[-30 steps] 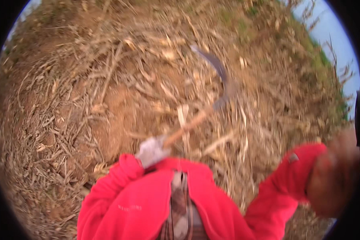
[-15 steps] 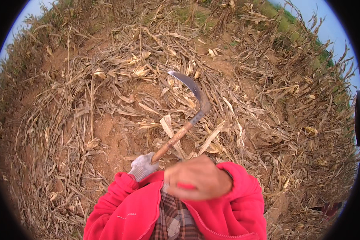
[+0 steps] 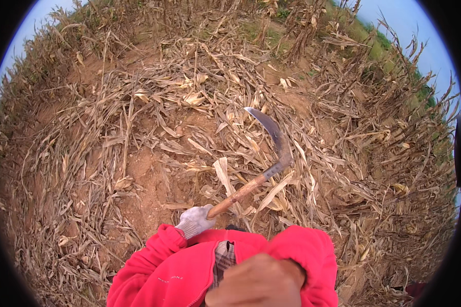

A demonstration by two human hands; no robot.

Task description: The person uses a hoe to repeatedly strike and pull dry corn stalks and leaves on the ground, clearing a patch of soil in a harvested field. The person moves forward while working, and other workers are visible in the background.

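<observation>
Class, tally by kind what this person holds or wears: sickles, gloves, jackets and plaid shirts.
Sickle, held in the left hand: 1
Whitish glove: 1
Red jacket: 1
Plaid shirt: 1
Total: 4

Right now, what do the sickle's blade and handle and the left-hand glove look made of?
Blade: metal, probably steel; dull dark grey, brighter at the tip, brownish and possibly rusty at the bend.
Handle: likely wood; mottled, warm brown, worn-looking.
Glove: knitted fabric, fibre unclear; matte off-white, with a ribbed cuff.
</observation>
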